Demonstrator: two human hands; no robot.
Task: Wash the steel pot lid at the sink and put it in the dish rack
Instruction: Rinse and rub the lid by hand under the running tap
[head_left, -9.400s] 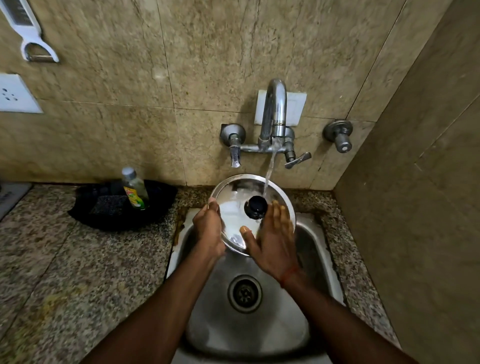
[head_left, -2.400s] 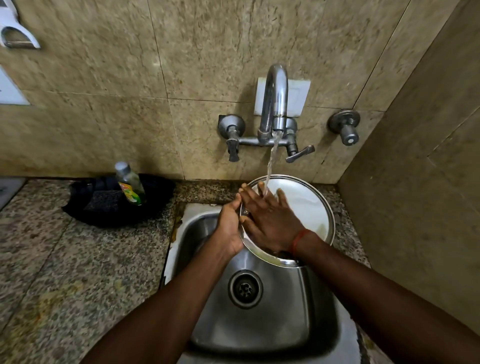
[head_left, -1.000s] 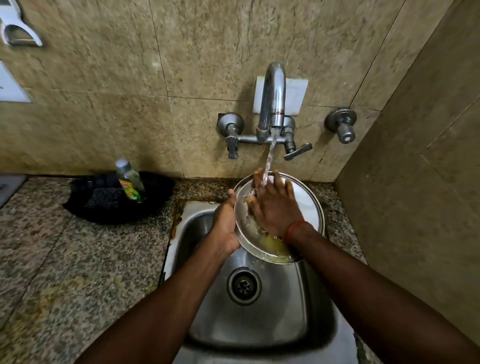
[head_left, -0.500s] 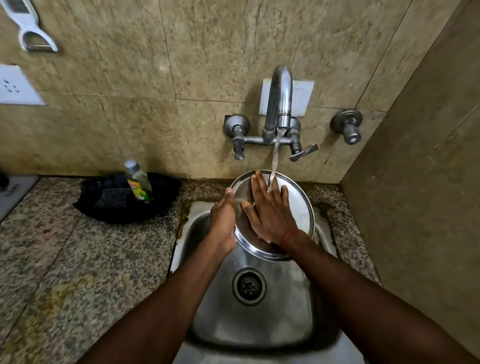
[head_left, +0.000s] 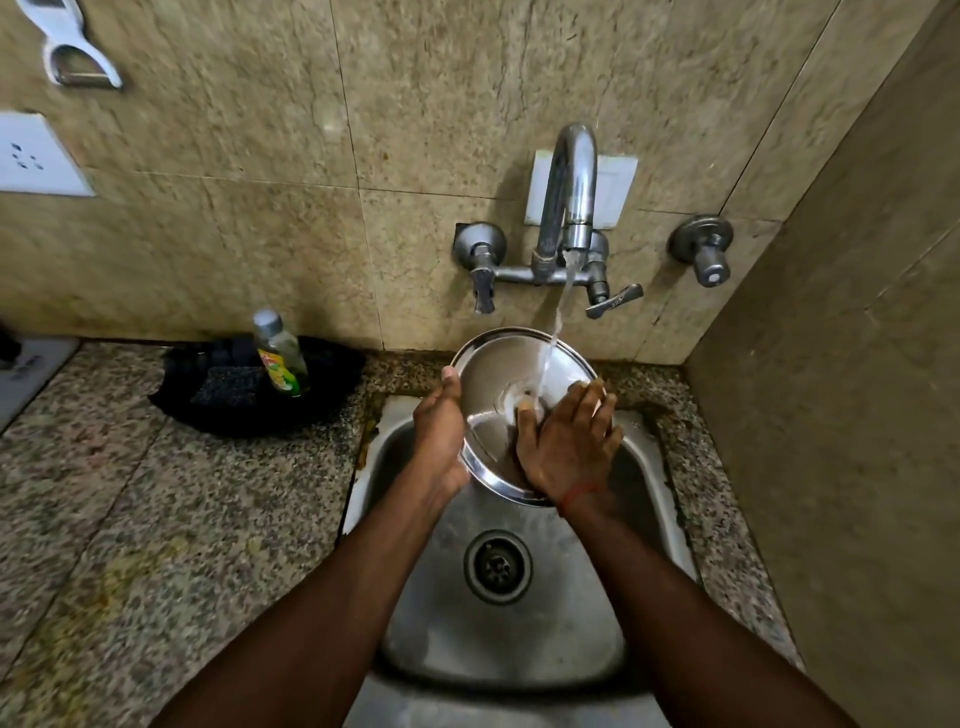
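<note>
The left hand (head_left: 441, 431) grips the left rim of the steel pot lid (head_left: 511, 371), thumb hooked over the edge and fingers out of sight behind it. The right hand (head_left: 569, 441) lies flat on the lid's right half with its fingers straight and close together, a red thread (head_left: 577, 492) round the wrist.

Nearest, the steel sink (head_left: 519, 639) holds only its round drain (head_left: 497, 566). The lid hangs over the far half of the basin, between the two hands. It is tilted, near edge low and far edge raised, with its broad face turned up toward the camera. Being round, it shows no long axis. A water stream (head_left: 555, 332) strikes it near the middle, where the splash blurs the detail.

Left of the sink, on the granite counter (head_left: 130, 493), a black tray (head_left: 317, 410) holds an upright dish-liquid bottle (head_left: 280, 353) and a dark scrub pad (head_left: 228, 387). On the far wall are the running tap (head_left: 569, 197), a separate valve (head_left: 704, 249) to its right, a white socket (head_left: 36, 156) and a hanging white peeler (head_left: 78, 57).
</note>
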